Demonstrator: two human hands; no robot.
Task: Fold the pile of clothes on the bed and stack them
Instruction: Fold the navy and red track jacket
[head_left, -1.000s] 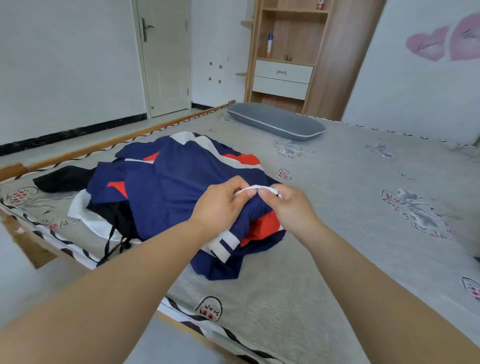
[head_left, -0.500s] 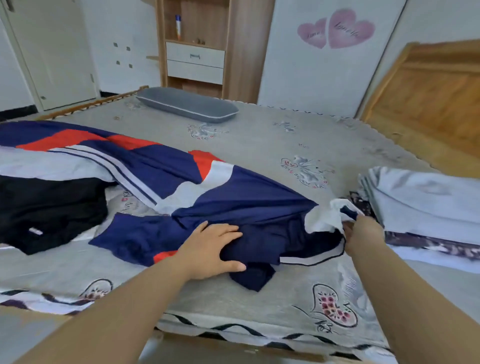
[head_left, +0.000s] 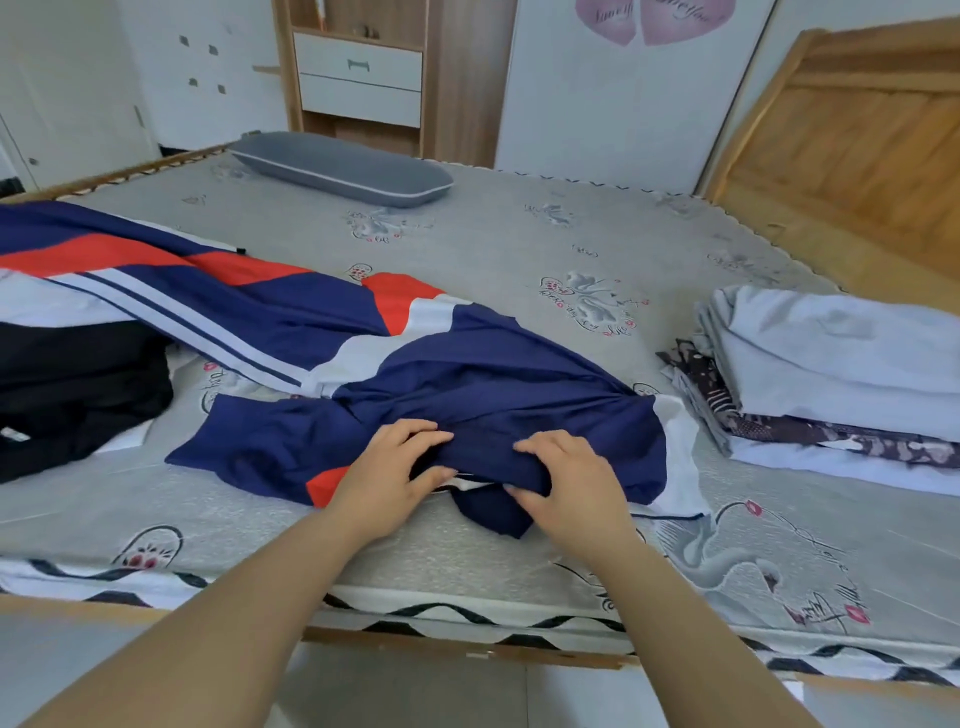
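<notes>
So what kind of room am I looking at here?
Most likely a bedroom: a bed with a grey pillow, a wooden shelf unit with drawers, and clothes stacked on the mattress.

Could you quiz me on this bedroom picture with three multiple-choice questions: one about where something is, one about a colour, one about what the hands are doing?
1. Where does the folded stack lie?
A. right side of the bed
B. on the pillow
C. on the floor

2. What colour is the pillow?
A. red
B. grey
C. yellow

3. What are the hands doing?
A. hanging idle
B. holding the pillow
C. gripping the navy garment

Answers: 1 A, it sits on the bed to the person's right. 2 B, grey with a pale stripe. 3 C, left hand and right hand both curl round navy fabric.
</notes>
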